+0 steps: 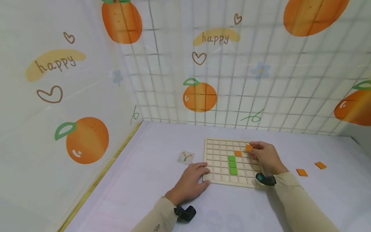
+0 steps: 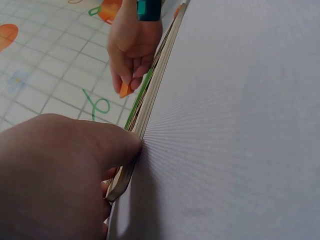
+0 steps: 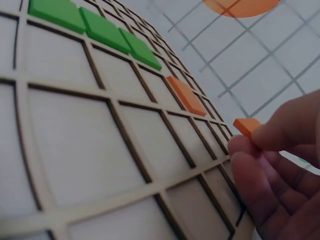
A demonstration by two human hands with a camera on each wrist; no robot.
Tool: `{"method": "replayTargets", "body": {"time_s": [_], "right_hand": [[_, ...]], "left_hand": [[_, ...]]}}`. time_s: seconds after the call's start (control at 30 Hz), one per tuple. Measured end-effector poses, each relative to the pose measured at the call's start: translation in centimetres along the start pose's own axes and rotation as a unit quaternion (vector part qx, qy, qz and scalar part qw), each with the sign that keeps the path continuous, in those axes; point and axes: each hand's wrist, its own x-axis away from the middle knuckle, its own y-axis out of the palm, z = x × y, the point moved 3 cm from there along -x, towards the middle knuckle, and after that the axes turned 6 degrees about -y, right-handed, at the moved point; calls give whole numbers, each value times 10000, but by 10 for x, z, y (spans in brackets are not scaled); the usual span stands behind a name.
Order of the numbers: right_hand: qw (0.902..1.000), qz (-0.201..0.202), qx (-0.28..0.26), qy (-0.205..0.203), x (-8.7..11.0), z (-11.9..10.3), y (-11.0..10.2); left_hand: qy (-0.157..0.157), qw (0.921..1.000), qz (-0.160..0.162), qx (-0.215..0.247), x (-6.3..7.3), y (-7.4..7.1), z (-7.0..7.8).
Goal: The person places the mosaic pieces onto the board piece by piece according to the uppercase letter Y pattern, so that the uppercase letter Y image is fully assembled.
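A wooden grid board lies on the table, with three green tiles in a column. One orange tile sits in a cell just up and to the right of them. My left hand grips the board's near left corner, thumb along the front edge and fingers at the left side. Between thumb and fingertips my right hand pinches another orange tile, over the board's far right part. In the right wrist view this tile appears tilted, apart from the placed orange one.
Two loose orange tiles lie on the table right of the board. A small pattern card with a grid of coloured squares lies to its left. Behind the table hangs a white curtain with orange prints over a wire grid.
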Motion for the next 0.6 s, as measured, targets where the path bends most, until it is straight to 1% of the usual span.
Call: {"method": "replayTargets", "body": {"time_s": [0.1, 0.23, 0.37, 0.5, 0.6], "right_hand": [[10000, 5, 33, 38, 0, 2, -2], [9998, 40, 174, 119, -7, 2, 1], [9992, 43, 313, 256, -14, 6, 5], [9986, -3, 361, 376, -16, 8, 6], [9981, 2, 526, 333, -15, 7, 6]], "left_hand": [[-2, 10000, -29, 12, -1, 2, 2], [-63, 9999, -32, 74, 0, 1, 1], [-87, 10000, -42, 22, 1, 1, 0], [-76, 10000, -33, 22, -1, 2, -1], [-75, 10000, -27, 49, -1, 3, 0]]}}
